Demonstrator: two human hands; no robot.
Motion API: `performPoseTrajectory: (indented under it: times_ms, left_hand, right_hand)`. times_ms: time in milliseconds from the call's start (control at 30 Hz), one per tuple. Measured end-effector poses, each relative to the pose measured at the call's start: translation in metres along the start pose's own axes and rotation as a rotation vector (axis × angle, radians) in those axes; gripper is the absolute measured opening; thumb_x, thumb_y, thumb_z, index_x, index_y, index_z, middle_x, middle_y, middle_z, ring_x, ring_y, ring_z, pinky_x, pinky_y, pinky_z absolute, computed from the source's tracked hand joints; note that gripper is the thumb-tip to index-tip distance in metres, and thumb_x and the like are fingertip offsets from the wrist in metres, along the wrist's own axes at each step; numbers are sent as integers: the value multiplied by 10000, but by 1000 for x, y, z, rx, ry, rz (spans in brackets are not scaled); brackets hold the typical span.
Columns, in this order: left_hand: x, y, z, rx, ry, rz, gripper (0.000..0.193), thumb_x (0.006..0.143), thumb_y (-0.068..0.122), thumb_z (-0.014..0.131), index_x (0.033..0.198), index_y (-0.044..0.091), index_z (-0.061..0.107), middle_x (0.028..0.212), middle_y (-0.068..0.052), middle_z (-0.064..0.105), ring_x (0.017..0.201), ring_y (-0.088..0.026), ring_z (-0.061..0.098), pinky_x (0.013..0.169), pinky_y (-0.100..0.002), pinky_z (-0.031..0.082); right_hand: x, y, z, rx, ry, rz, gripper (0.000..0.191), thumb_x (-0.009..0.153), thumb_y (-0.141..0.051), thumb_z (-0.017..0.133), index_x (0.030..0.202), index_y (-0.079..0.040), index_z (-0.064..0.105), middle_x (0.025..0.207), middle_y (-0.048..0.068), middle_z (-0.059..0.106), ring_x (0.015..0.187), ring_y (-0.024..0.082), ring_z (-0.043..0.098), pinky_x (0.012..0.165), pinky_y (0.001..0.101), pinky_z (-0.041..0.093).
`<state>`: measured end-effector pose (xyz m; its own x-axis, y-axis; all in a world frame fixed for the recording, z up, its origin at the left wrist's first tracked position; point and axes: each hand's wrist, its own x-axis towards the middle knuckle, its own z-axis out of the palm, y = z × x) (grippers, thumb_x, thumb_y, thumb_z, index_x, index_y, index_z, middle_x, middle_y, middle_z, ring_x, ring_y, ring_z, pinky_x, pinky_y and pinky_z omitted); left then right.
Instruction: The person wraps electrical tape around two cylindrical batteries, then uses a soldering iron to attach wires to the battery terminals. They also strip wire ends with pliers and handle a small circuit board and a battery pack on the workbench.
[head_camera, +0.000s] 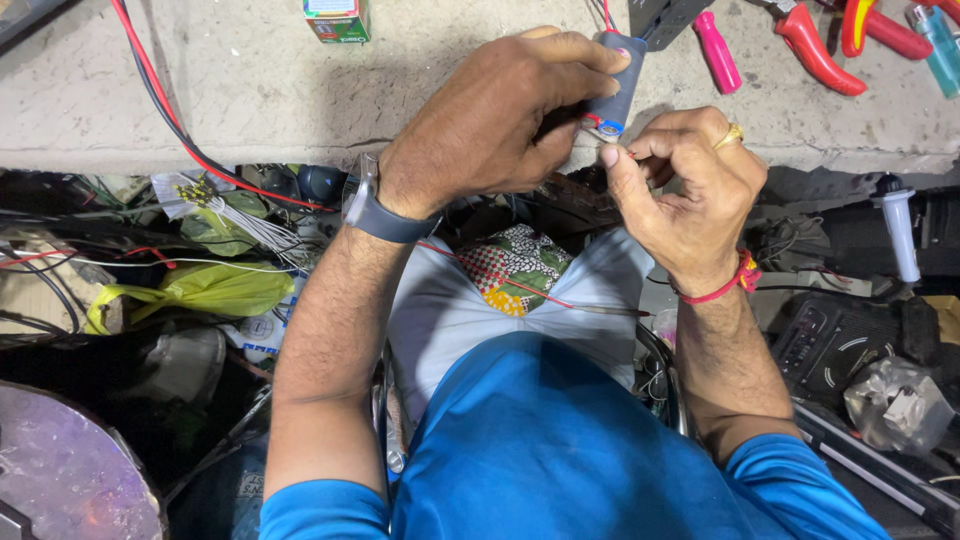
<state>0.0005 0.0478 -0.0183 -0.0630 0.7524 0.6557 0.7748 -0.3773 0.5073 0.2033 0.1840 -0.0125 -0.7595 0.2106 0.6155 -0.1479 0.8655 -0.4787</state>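
1. the left hand (490, 125) is clenched around a dark grey cell (615, 85), thumb and fingers (585, 50) wrapped over its upper end; the cell hangs over the near edge of the worktop (250, 90), tilted slightly, with a blue ring at its lower end.
2. the right hand (690, 190) is just right of the cell's lower end, its fingers pinched on something small at the blue ring; what it grips is too small to tell.
3. a grey watch (385, 215) sits on the left wrist; a red thread band (725, 285) circles the right wrist and a gold ring (733, 135) is on one finger.
4. a red wire (530, 290) runs across the lap below the hands.
5. far right on the worktop lie red-handled pliers (825, 50) and a pink handle (715, 50); a small green box (338, 20) stands far left of the hands.
6. red and black cables (160, 100) cross the worktop at the left.
7. below the edge at the left sit a yellow bag (210, 290) and a bundle of white wires (255, 225).
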Motion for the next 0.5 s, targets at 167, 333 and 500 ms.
performPoseTrajectory:
  times_ms: [167,333,500]
  left_hand:
    - [-2,-2,0,-1,1,-4,354,834,-18,680,1184,-22,735,1359,-161,685,1228,-377,657,1068,-451,530]
    - [0,-1,0,-12,2,-12,341,841,5,705,1180,-17,738,1354,-150,685,1234,-367,655,1077,-446,532]
    - [0,1,-1,-9,1,-14,339,850,85,784,1168,-18,737,1343,-147,684,1210,-361,658,1040,-440,533]
  right_hand:
    - [-1,2,-1,-17,3,-12,205,1023,30,861,983,32,659,951,89,669,697,87,601,600,207,483]
    - [-1,4,1,-1,36,26,200,1032,26,855,975,40,664,953,97,659,677,74,593,582,203,483]
    - [-1,2,3,26,45,48,200,1040,29,845,973,43,657,962,98,658,684,72,601,579,199,488]
